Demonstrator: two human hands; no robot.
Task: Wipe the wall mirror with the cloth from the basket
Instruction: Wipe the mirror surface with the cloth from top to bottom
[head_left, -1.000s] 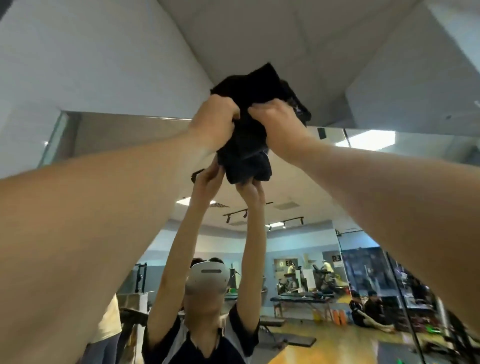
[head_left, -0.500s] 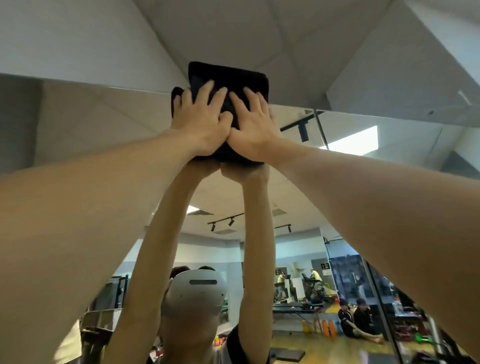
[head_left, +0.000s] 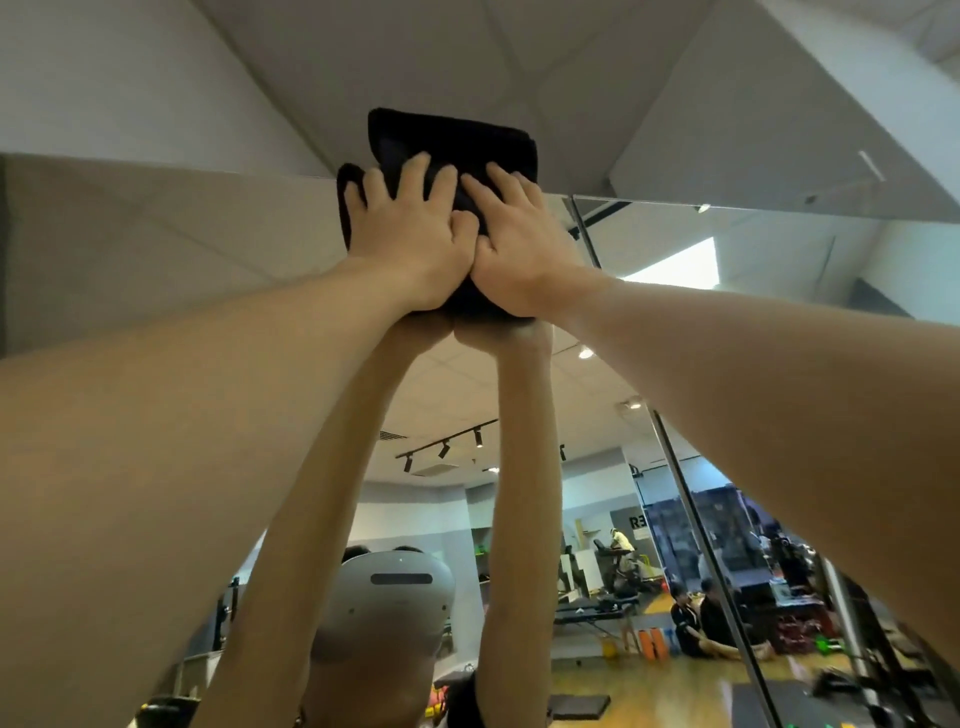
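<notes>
Hands pressed a black cloth (head_left: 452, 150) flat at the top edge of the wall mirror (head_left: 171, 249).
The left hand (head_left: 410, 234) and right hand (head_left: 519, 244) lay side by side on it, thumbs touching, each grip spread open with straight fingers (nothing pinched); the cloth's upper part overlapped the wall (head_left: 130, 78) above the glass.

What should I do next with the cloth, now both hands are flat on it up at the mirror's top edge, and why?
Probably draw the cloth straight down the mirror. Its upper part already overlaps the wall above the glass, and the left hand and right hand press it with spread fingers, so only the glass below is left to wipe.
</notes>
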